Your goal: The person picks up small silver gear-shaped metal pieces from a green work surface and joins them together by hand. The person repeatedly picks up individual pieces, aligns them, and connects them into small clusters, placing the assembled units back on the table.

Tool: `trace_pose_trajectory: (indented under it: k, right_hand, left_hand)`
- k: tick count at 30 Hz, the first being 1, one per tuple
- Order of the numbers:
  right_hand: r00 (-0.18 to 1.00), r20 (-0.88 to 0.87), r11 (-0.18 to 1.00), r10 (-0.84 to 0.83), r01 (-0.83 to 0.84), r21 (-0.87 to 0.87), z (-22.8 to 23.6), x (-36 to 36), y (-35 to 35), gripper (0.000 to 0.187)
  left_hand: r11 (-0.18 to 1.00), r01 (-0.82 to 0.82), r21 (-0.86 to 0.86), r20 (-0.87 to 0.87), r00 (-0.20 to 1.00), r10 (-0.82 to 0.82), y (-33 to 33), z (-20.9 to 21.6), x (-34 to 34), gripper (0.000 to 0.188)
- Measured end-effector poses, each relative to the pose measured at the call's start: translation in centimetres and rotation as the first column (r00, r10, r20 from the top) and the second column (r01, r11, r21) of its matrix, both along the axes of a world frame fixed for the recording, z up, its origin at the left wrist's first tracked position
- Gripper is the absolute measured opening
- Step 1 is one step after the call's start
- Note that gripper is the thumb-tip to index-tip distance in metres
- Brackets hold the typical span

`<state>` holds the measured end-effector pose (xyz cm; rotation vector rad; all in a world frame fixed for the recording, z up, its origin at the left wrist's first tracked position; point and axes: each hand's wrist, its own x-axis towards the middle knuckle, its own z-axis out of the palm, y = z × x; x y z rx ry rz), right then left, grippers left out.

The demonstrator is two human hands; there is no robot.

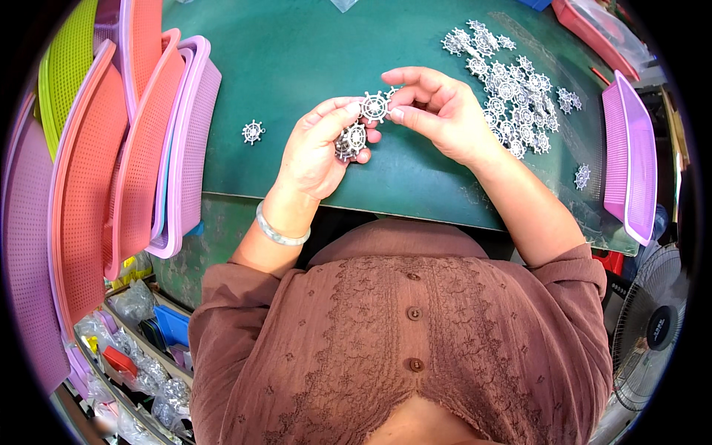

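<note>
My left hand [308,156] is closed around several silver ship's wheel charms [350,141] resting against its fingers. Between its thumb and index finger it pinches one more ship's wheel charm [375,107], held up flat above the green table. My right hand [445,111] meets that charm's right edge with thumb and fingers, where part of another small silver piece shows; the fingers hide most of it. To the right lies a loose pile of the same charms [519,104]. A single charm [253,132] lies left of my hands, and another [582,176] near the right edge.
Stacked plastic baskets [141,148] in purple, orange and green line the left side. A purple basket [630,156] stands at the table's right edge, with a red tray [593,37] behind it. A fan [653,326] is at lower right. Bagged parts [141,363] fill a box at lower left.
</note>
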<state>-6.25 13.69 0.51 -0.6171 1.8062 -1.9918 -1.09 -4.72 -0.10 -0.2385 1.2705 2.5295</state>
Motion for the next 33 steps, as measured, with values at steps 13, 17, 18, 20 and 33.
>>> trace_pose_trajectory:
  k: [13,17,18,20,33]
  right_hand:
    - [1.0,0.003,1.0,-0.019,0.019,0.01,0.03,-0.01,0.05,0.034]
    - [1.0,-0.007,1.0,-0.018,0.018,0.003,-0.04,-0.04,0.06,0.034]
    - [1.0,-0.009,1.0,-0.017,0.017,0.001,-0.05,-0.04,0.06,0.034]
    - [1.0,-0.014,1.0,-0.019,0.019,0.0,-0.03,-0.03,0.06,0.034]
    - [0.996,-0.072,0.999,-0.047,0.048,0.013,0.1,0.17,0.06,0.033]
  left_hand:
    - [1.0,-0.016,-0.026,0.007,1.0,0.016,0.17,0.19,0.1,0.023]
    - [0.999,-0.035,0.022,0.001,0.999,0.035,0.2,0.06,0.1,0.021]
    - [0.999,-0.034,0.023,0.0,0.999,0.034,0.2,0.04,0.1,0.022]
    - [0.999,-0.035,0.02,-0.002,0.999,0.035,0.2,-0.01,0.1,0.022]
    - [0.999,-0.041,0.013,-0.003,0.999,0.041,0.36,0.0,0.09,0.02]
